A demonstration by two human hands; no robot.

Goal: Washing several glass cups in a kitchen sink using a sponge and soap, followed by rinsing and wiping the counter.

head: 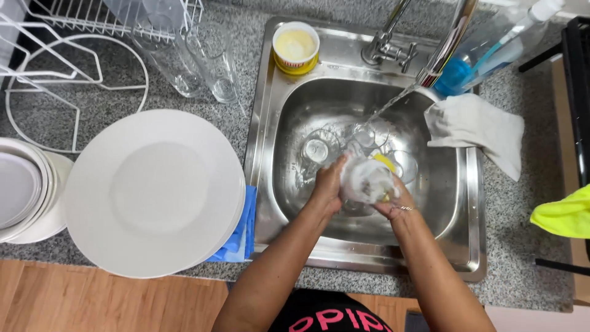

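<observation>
1. Speckled grey worktop surrounds a steel sink with water running.
2. Over the basin, the left hand and right hand clasp one clear, soapy drinking glass, a yellow sponge pressed against it.
3. Left of the hands: one stack of white plates, two upturned glasses.
4. Right of them: one grey cloth.

We see a round yellow tub of pale paste on the sink's back rim, a clear bottle of blue liquid lying right of the faucet
</observation>
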